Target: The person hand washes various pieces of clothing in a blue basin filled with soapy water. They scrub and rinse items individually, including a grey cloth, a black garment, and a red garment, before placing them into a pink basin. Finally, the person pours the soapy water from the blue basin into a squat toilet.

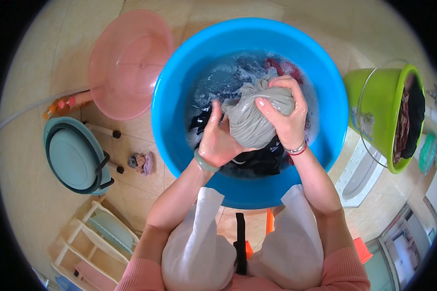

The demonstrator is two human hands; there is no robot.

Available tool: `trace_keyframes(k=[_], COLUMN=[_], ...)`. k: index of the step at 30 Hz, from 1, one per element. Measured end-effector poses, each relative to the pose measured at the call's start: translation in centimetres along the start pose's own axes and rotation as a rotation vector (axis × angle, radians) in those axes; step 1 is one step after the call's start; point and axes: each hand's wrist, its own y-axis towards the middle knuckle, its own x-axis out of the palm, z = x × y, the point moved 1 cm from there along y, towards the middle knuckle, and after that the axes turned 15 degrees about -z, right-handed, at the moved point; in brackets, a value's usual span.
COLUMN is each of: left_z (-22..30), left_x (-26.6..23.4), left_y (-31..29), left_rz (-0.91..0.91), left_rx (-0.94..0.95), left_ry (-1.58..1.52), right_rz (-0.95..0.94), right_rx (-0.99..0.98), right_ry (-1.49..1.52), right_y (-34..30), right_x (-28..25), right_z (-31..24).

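Observation:
A large blue basin (172, 72) holds soapy water with dark clothes (260, 162) and a red cloth (296, 72) in it. Above the water, a wet grey cloth (255, 119) is bunched into a twisted ball between my hands. My right hand (286, 109) grips it from the right, with thumb and fingers on its upper side. My left hand (218, 140) cradles the ball from the left and below; the thumb stands out, while the other fingers are hidden beneath the cloth.
A pink basin (126, 63) leans at the upper left, near a round teal tub (73, 160). Scrunched small cloths (141, 163) lie on the tiled floor. To the right, a green bucket (378, 106) holds clothes, beside a white floor fixture (359, 177). A shelf rack (92, 242) stands lower left.

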Motion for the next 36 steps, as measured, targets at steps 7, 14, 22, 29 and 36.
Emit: trace_keyframes(k=[7, 14, 22, 29, 36], left_z=[-0.1, 0.0, -0.2, -0.1, 3.4], left_x=[0.3, 2.9, 1.2, 0.4, 0.8], left_y=[1.7, 2.4, 2.9, 3.1, 2.0], left_rz=[0.240, 0.480, 0.435, 0.423, 0.659], left_rx=[0.192, 0.386, 0.438, 0.376, 0.442], left_ry=[0.245, 0.693, 1.542, 1.764, 0.843], right_rz=[0.072, 0.027, 0.219, 0.250, 0.046], right_rx=[0.188, 0.157, 0.397, 0.499, 0.468], right_ry=[0.654, 0.914, 1.101, 1.048, 0.973], right_y=[-1.3, -3.1, -2.7, -3.2, -0.2], right_x=[2.9, 2.9, 2.4, 2.2, 2.7], right_z=[-0.4, 1.2, 2.0, 5.0, 4.6])
